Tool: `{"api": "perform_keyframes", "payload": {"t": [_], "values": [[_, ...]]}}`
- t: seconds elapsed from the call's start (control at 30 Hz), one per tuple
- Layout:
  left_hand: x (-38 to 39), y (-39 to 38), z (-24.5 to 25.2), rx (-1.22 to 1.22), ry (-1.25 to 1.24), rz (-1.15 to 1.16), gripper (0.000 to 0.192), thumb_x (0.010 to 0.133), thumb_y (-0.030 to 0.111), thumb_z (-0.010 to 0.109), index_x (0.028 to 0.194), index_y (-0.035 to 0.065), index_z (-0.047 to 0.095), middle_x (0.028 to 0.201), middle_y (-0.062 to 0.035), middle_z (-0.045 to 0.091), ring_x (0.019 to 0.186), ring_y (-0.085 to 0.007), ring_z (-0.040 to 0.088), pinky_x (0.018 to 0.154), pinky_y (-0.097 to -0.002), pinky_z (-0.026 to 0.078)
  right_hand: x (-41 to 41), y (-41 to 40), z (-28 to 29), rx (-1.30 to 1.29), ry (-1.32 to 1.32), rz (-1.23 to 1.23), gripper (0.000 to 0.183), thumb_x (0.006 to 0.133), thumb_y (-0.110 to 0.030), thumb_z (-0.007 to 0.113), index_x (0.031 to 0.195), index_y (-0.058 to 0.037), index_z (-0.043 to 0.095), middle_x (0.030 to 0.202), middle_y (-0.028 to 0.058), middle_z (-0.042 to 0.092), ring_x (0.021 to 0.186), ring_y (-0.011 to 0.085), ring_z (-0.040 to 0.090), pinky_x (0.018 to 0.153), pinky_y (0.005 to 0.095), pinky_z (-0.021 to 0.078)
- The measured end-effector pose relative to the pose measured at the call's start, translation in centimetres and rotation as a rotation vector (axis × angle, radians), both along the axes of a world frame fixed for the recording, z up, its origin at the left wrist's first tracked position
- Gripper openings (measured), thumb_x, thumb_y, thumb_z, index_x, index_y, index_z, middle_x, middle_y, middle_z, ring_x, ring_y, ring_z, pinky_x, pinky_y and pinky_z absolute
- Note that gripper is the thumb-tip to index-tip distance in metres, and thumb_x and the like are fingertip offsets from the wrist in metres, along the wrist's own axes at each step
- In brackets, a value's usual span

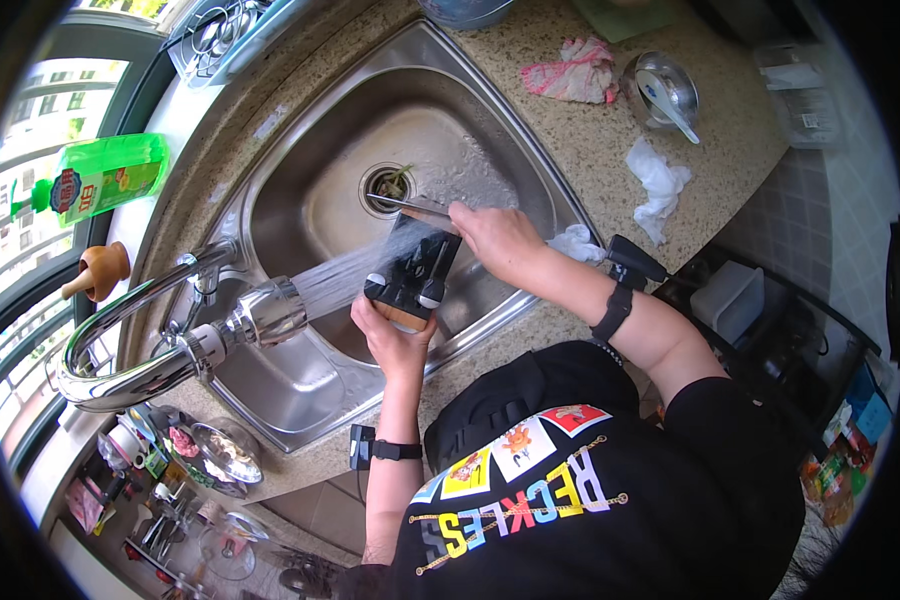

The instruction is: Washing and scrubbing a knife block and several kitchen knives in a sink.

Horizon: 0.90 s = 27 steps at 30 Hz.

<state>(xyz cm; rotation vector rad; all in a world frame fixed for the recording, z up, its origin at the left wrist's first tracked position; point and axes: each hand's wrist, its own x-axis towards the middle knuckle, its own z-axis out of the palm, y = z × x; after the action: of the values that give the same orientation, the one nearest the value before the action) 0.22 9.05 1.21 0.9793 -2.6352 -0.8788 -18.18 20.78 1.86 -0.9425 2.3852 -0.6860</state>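
Observation:
My left hand (394, 341) grips the lower end of a black rectangular block (418, 259) with a wood-coloured end and two silvery round parts, held tilted over the stainless steel sink (292, 172). My right hand (499, 236) is closed on a thin, flat-bladed utensil (409, 201), apparently a knife. Its blade points left across the sink drain (390, 187), at the block's upper end. My fingers hide its handle. A spray of water (345, 270) from the chrome faucet (274, 311) strikes the block. Green scraps lie in the drain.
A green detergent bottle (112, 176) and a brown pot-shaped item (105, 270) stand by the window. On the right counter lie a pink-and-white cloth (574, 71), a metal bowl (641, 105) with a spoon, and crumpled white tissue (656, 187). Food dishes (229, 454) stand lower left.

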Motion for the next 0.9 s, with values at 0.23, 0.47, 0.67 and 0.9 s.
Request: {"api": "perform_keyframes", "payload": {"t": [0.23, 0.47, 0.67, 0.9], "values": [[-0.1, -0.2, 0.1, -0.019, -0.005, -0.002, 0.094, 0.048, 0.016, 0.083, 0.123, 0.0017, 0.029, 0.114, -0.0205, 0.041, 0.106, -0.041, 0.044, 0.087, -0.045, 0.042, 0.1, -0.6, -0.4, 0.049, 0.047, 0.02, 0.008, 0.085, -0.016, 0.05, 0.088, -0.0098, 0.046, 0.069, 0.0169, 0.06, 0.068, 0.0383, 0.06, 0.057, 0.0476, 0.0468], [-0.3, -0.2, 0.2, -0.006, 0.014, 0.01, 0.095, 0.049, 0.016, 0.083, 0.126, 0.0024, 0.029, 0.117, -0.0198, 0.041, 0.109, -0.0405, 0.043, 0.088, -0.045, 0.043, 1.4, -1.3, -0.4, 0.05, 0.015, -0.061, 0.01, 0.082, -0.007, 0.046, 0.091, -0.007, 0.045, 0.072, 0.0194, 0.061, 0.073, 0.04, 0.061, 0.062, 0.0488, 0.0483], [-0.1, -0.1, -0.2, -0.01, 0.036, 0.016, 0.095, 0.05, 0.017, 0.082, 0.127, 0.0034, 0.029, 0.118, -0.0194, 0.041, 0.109, -0.04, 0.044, 0.088, -0.045, 0.043, 1.8, -1.3, 0.0, 0.018, 0.003, -0.114, 0.008, 0.084, -0.01, 0.046, 0.09, -0.0065, 0.044, 0.072, 0.021, 0.059, 0.072, 0.0428, 0.059, 0.061, 0.0512, 0.0461], [0.0, -0.1, -0.3, -0.02, 0.039, 0.015, 0.095, 0.05, 0.018, 0.082, 0.127, 0.0034, 0.029, 0.118, -0.0197, 0.04, 0.109, -0.0402, 0.044, 0.088, -0.0448, 0.043, -0.1, -0.6, 0.4, -0.007, 0.122, 0.04, 0.006, 0.084, -0.012, 0.046, 0.089, -0.0104, 0.048, 0.073, 0.016, 0.061, 0.071, 0.0374, 0.061, 0.058, 0.0462, 0.0483]]}}
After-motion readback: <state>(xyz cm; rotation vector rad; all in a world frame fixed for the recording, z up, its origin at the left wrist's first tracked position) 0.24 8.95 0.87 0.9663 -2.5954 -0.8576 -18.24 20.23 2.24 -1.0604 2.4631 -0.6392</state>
